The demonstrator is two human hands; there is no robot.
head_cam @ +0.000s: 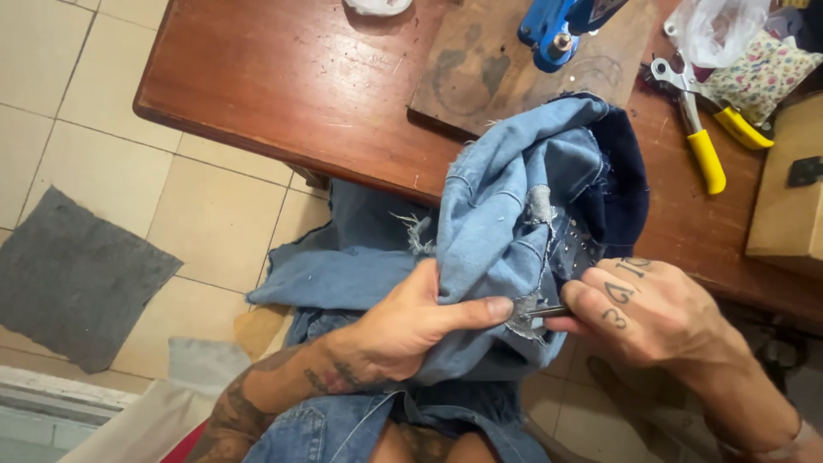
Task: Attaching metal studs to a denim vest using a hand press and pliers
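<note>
Head view: wooden table (283,94) above tiled floor (94,94).

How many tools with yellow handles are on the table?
1: the yellow-handled pliers lie at the right end of the wooden table, beside the flowered pouch. More could be hidden under the denim.

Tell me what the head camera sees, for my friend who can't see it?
Two hands work on light blue denim: the left hand grips a fold while the right hand pinches a thin metal tool against a frayed spot. Behind them a wooden table holds yellow-handled pliers and a blue press.
</note>
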